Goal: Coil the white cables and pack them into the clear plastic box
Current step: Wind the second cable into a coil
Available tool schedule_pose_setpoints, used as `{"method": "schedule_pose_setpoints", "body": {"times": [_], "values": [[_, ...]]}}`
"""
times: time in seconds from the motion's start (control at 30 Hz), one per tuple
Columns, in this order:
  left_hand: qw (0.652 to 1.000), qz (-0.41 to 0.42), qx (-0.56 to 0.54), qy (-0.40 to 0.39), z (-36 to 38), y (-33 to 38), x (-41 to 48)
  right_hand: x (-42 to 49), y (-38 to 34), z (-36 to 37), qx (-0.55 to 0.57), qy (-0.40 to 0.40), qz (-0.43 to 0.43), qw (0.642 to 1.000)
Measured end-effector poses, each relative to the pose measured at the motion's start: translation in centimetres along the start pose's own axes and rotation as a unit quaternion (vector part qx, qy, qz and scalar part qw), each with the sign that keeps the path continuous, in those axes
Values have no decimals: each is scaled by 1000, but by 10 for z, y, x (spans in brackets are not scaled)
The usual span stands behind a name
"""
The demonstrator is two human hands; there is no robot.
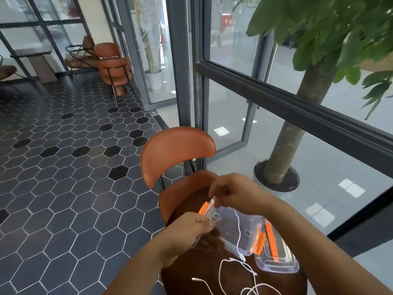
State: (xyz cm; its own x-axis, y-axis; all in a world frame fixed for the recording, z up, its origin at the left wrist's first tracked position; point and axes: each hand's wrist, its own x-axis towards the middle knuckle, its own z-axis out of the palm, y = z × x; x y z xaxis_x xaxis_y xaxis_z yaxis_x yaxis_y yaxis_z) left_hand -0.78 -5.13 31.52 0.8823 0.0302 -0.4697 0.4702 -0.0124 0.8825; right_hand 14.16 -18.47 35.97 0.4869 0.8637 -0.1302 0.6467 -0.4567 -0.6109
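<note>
A clear plastic box (229,226) with orange latches sits on a small dark round table (191,271). Its clear lid (276,258), with an orange strip, lies just right of it. My right hand (234,192) pinches a white cable (239,233) above the box's far left corner; the cable trails across the box toward me. My left hand (189,233) is closed on another part of a white cable at the box's near left side. Loose white cables (238,273) with plugs lie tangled on the table in front of the box.
An orange chair (176,152) stands right behind the table. A potted tree (282,167) stands to the right by the glass wall. Hexagon floor tiles spread to the left, with more orange chairs (112,64) far back.
</note>
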Motion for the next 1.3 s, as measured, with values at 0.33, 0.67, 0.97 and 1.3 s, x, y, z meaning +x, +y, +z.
{"method": "schedule_pose_setpoints", "body": {"times": [0.33,0.67,0.97,1.3], "values": [[933,89,-290,192,-5,-6,7,-44,-10,53,8,146,69,987],[855,133,-498,56,-7,9,4,-50,21,125,132,51,45,989],[946,104,-274,-140,-25,-3,-8,-15,77,59,-57,-78,69,993],[970,144,-192,-42,-18,-5,-10,-7,-5,3,236,39,112,965]]}}
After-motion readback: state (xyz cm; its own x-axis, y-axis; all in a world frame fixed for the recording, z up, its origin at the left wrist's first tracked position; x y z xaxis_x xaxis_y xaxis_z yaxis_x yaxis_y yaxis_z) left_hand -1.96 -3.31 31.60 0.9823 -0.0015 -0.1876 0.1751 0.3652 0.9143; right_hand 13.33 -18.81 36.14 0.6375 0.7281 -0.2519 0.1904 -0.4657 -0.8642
